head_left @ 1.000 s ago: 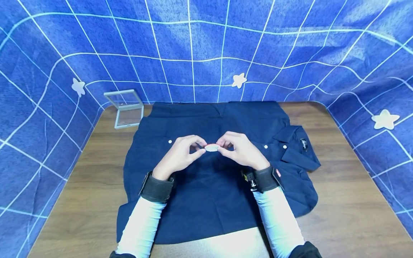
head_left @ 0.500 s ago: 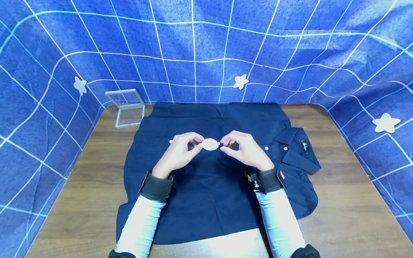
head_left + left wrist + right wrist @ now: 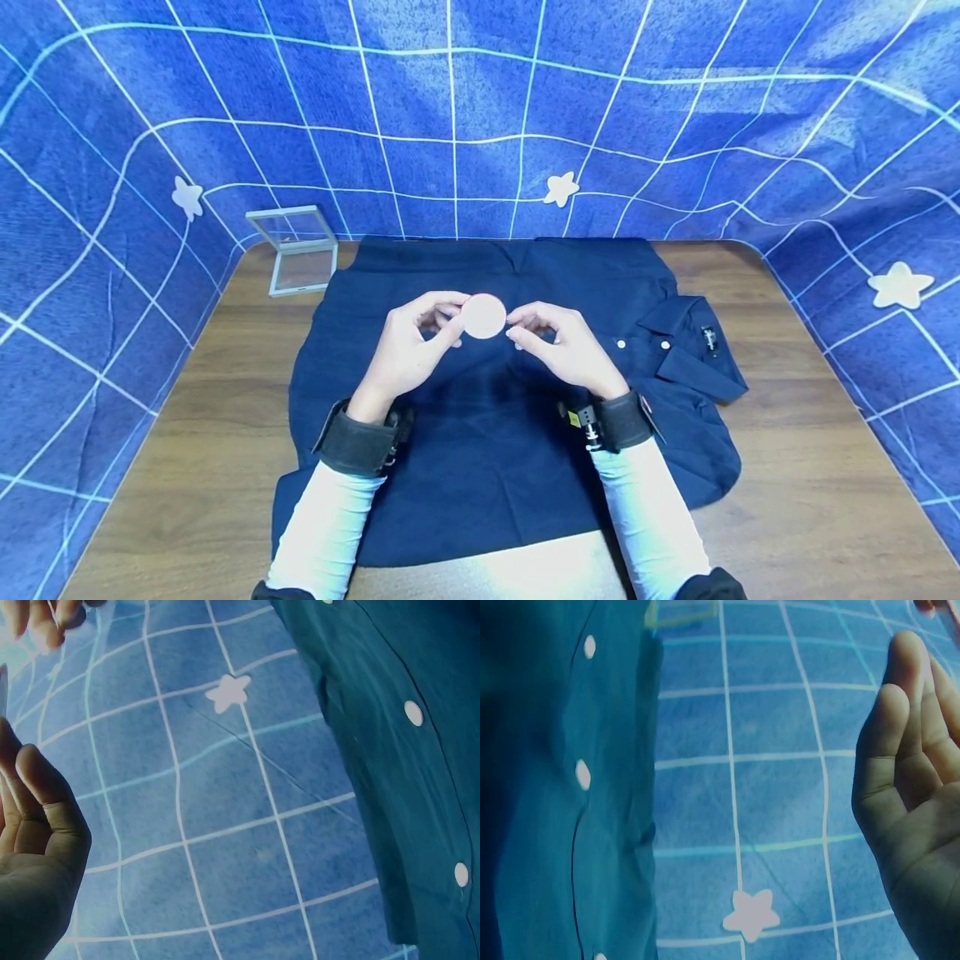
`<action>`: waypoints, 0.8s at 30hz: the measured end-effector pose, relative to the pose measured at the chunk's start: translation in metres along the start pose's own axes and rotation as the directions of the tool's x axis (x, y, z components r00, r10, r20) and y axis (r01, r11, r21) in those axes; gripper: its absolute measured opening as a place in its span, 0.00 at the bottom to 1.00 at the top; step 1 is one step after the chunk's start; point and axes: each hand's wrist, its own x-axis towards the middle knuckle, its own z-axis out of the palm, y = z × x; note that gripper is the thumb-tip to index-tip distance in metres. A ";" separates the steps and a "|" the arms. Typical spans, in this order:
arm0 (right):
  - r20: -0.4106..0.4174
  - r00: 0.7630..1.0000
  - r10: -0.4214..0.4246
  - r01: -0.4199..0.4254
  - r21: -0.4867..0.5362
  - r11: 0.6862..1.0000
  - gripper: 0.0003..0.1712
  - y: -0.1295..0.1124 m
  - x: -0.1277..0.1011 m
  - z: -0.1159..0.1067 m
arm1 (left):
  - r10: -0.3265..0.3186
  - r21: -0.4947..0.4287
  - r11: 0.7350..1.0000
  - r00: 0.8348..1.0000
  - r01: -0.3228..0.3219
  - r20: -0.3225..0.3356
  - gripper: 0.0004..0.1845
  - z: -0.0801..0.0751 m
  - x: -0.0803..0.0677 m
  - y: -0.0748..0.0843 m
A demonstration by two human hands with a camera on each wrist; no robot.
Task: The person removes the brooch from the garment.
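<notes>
A small round white disc (image 3: 483, 317) with a thin red rim is held upright above a navy button-up shirt (image 3: 487, 450) spread on the wooden table (image 3: 795, 433). My left hand (image 3: 408, 350) pinches the disc's left edge. The fingertips of my right hand (image 3: 562, 350) pinch its right edge. The disc's pale face is turned towards me. In the left wrist view my left hand (image 3: 37, 847) shows curled fingers beside the shirt (image 3: 405, 787) and its white buttons. The right wrist view shows my right hand (image 3: 919, 787) and the shirt (image 3: 547, 787).
A clear square box (image 3: 292, 250) stands open at the table's far left corner. The shirt's collar (image 3: 682, 342) lies to the right. A blue grid-patterned cloth (image 3: 450, 125) with white stars walls in the table on three sides.
The disc has tipped up from lying nearly flat to facing me and has risen a little. Both hands have lifted slightly with it.
</notes>
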 end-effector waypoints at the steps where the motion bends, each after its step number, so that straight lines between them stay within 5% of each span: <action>1: -0.001 1.000 0.005 -0.005 0.038 0.999 0.10 -0.002 0.000 0.001 | 0.008 -0.014 1.000 1.000 -0.008 0.001 0.14 0.001 0.000 0.001; 8: 0.032 0.998 0.047 -0.054 0.252 0.966 0.23 -0.012 -0.003 0.005 | 0.040 -0.049 0.998 0.999 -0.040 -0.005 0.14 0.010 -0.001 0.003; 15: 0.030 0.995 0.093 -0.098 0.257 0.961 0.21 -0.019 -0.002 0.010 | 0.052 -0.071 0.996 0.998 -0.055 -0.048 0.13 0.016 -0.002 0.004; 24: -0.105 0.987 0.124 -0.090 0.283 0.955 0.16 -0.020 0.002 0.020 | 0.083 -0.060 0.994 0.995 -0.087 -0.063 0.13 0.022 -0.002 0.005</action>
